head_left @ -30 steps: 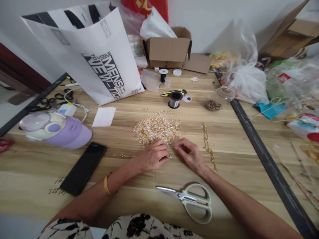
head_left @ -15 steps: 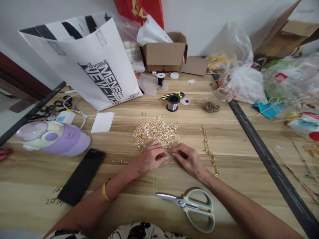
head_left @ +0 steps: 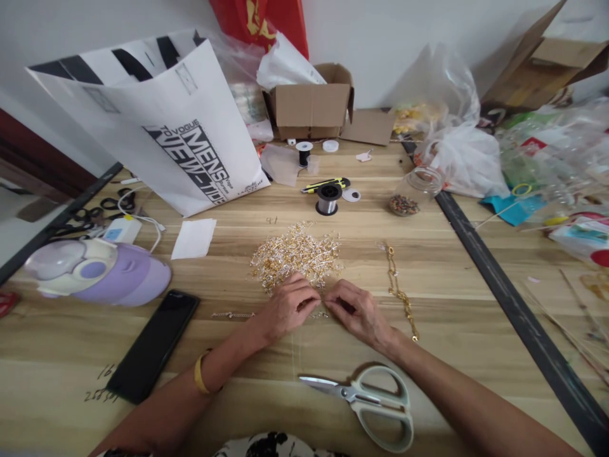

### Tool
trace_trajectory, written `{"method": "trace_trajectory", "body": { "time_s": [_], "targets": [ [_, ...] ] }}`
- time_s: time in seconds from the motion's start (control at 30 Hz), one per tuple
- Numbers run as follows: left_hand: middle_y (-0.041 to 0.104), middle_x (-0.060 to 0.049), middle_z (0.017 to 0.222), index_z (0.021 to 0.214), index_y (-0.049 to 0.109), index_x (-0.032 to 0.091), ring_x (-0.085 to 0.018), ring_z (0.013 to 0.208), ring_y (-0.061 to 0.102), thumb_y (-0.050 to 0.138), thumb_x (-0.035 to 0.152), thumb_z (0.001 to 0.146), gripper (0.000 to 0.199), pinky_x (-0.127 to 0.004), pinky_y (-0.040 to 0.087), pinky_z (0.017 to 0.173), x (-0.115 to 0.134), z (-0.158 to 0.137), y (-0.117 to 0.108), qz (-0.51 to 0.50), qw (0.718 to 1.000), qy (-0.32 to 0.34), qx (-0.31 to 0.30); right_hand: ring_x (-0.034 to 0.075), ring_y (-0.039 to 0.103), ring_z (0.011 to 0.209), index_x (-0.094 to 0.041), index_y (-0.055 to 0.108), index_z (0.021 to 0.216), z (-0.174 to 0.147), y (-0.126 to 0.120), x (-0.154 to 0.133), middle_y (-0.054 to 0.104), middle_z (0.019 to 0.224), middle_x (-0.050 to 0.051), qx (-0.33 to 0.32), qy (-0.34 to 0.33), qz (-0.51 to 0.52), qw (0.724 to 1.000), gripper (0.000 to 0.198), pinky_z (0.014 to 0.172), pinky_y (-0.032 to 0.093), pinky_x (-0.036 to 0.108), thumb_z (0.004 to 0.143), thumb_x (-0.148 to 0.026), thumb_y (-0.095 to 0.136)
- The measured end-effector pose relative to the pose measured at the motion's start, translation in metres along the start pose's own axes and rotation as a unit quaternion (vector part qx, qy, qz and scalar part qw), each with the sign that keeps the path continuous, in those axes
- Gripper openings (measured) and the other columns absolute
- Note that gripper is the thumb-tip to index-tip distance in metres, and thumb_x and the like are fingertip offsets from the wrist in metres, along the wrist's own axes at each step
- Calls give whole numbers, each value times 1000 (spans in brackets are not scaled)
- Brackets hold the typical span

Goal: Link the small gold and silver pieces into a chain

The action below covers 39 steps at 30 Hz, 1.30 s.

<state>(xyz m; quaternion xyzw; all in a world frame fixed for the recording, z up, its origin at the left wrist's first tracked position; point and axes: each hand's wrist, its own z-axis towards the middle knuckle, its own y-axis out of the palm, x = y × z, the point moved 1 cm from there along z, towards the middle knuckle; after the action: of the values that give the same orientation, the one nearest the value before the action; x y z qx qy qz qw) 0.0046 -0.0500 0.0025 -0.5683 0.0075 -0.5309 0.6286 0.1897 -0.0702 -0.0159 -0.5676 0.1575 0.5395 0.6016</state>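
The pile [head_left: 295, 252], its long axis running left to right, lies just ahead of your left hand [head_left: 287, 310], which overlaps its near edge and is closer than your right hand [head_left: 359, 311]. A chain [head_left: 234, 315] lies sideways by your left wrist. Both hands' fingers [head_left: 304, 294] curl in, tips nearly together; whether they grip anything, you cannot tell.

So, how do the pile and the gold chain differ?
The pile is a broad heap of small gold and clear pieces; the gold chain is a narrow linked strand. The left hand hides part of the pile's near edge, while the gold chain lies uncovered right of the right hand. Both rest on the table.
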Motion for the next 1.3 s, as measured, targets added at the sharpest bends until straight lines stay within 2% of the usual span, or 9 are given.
{"method": "trace_trajectory", "body": {
  "time_s": [0.4, 0.57, 0.77, 1.0, 1.3],
  "targets": [
    [58, -4, 70, 76, 61, 15, -17, 78, 49, 53, 12, 85, 13, -28, 43, 71, -1, 1, 0, 2, 1000, -9, 8, 15, 54, 69, -18, 58, 84, 1, 0, -2, 58, 78, 5, 8, 0, -8, 1000, 11, 62, 43, 26, 90, -17, 48],
    [60, -5, 77, 81, 63, 14, -18, 82, 48, 52, 13, 86, 12, -32, 44, 76, -2, 2, -2, 54, 998, -16, 30, 14, 51, 64, -18, 55, 81, 1, 0, -1, 54, 72, 3, 21, 15, -15, 1000, 10, 58, 40, 25, 89, -16, 48],
    [56, -8, 88, 96, 64, 14, -21, 92, 45, 50, 14, 88, 16, -37, 43, 84, 0, 2, -2, 140, 990, -11, -18, 15, 52, 66, -18, 55, 81, 1, 0, 0, 55, 73, 3, 22, 15, -5, 1000, 11, 59, 41, 26, 89, -18, 48],
    [55, -7, 84, 92, 65, 15, -21, 92, 45, 48, 17, 90, 17, -38, 43, 83, 1, 2, -4, 158, 987, -1, -36, 15, 52, 66, -19, 55, 82, -1, 0, 1, 56, 74, 4, 22, 15, -8, 1000, 11, 58, 41, 26, 90, -20, 47],
    [58, -6, 82, 86, 64, 15, -20, 89, 47, 50, 17, 89, 15, -37, 43, 83, -8, 4, -7, 144, 989, -10, -14, 14, 50, 62, -18, 55, 80, 1, -3, -2, 54, 70, 2, 27, 42, 10, 999, 12, 57, 40, 25, 89, -20, 48]
  ]
}}
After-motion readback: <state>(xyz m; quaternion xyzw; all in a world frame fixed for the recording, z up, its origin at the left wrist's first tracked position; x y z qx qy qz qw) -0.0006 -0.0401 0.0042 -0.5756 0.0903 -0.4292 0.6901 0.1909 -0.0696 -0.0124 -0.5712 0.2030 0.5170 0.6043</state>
